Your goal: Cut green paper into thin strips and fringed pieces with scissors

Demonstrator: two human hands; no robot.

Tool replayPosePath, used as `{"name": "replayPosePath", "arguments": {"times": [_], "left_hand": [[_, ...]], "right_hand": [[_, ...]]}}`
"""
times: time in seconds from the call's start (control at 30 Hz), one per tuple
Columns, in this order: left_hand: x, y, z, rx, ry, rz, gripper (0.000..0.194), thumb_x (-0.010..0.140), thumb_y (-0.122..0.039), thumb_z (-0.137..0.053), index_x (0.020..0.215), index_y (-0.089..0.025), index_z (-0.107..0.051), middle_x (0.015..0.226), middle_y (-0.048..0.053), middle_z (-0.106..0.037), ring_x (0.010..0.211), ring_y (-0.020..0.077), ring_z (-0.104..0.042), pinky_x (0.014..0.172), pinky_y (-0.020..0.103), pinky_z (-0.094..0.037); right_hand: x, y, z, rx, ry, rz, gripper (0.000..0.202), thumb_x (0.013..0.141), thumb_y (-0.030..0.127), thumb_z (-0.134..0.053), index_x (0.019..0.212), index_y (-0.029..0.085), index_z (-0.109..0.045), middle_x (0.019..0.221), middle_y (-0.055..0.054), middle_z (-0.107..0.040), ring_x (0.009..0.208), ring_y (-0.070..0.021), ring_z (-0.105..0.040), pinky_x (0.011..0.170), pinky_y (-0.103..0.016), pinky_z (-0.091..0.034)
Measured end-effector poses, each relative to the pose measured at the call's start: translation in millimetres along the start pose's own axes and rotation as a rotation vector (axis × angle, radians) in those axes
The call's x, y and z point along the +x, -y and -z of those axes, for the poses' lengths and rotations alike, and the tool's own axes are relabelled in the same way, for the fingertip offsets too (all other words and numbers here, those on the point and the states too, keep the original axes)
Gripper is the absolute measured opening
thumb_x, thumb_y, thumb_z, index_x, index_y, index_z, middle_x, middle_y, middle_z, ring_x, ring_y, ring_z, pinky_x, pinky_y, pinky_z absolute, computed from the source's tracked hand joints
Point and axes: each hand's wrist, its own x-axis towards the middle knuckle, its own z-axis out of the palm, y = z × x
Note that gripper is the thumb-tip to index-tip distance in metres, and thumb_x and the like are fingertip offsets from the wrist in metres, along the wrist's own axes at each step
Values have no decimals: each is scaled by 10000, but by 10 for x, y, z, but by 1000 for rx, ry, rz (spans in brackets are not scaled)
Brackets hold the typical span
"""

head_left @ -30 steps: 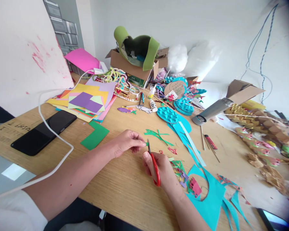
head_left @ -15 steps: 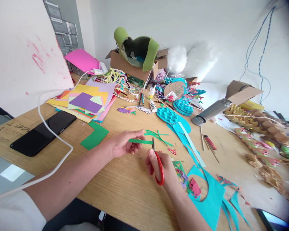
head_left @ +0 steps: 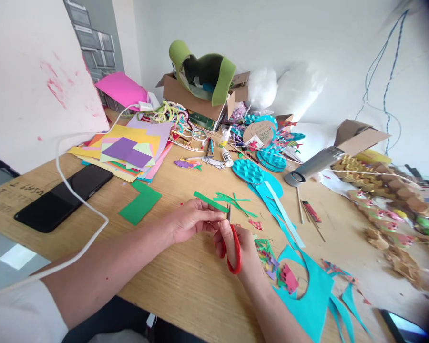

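Above the table's front middle, my right hand (head_left: 241, 245) grips red-handled scissors (head_left: 236, 257), their blades pointing away from me. A narrow green paper strip (head_left: 210, 202) reaches the blades with its right end. My left hand (head_left: 196, 220) is closed at the strip's near edge, its fingertips close to the scissors. Just beyond lie thin green paper strips (head_left: 236, 204) in a loose pile. An angular piece of green paper (head_left: 140, 204) rests left of my hands. Right of my right hand are small coloured scraps (head_left: 268, 257) and cut blue sheet (head_left: 312, 290).
A black phone (head_left: 64, 197) and a white cable (head_left: 82, 202) lie at the left, near stacked coloured paper (head_left: 128, 152). Glue bottles (head_left: 227, 157) stand further back. A metal flask (head_left: 314, 166) lies at the right; a cardboard box (head_left: 186, 95) is behind.
My left hand has shifted right, closer to the scissors, and its fingers have closed in. The green strip now slants, its left end raised further away from me.
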Motion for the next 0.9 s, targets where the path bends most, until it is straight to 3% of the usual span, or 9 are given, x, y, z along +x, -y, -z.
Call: {"name": "replayPosePath", "arguments": {"times": [0.23, 0.9], "left_hand": [[-11, 38, -14, 80, -93, -69, 186, 656, -276, -736, 649, -115, -643, 619, 13, -619, 568, 100, -553, 584, 241, -418], [7, 89, 9, 36, -84, -79, 183, 649, -273, -745, 708, -117, -668, 656, 30, -637, 608, 125, -579, 603, 258, -446]], "right_hand": [[3, -51, -13, -100, 51, 2, 530, 873, 585, -474, 631, 134, -610, 457, 0, -519, 404, -98, -425, 407, -210, -300], [-10, 0, -11, -105, 60, -8, 522, 876, 579, -474, 669, 126, -627, 461, 20, -475, 415, -101, -426, 425, -213, -313]]}}
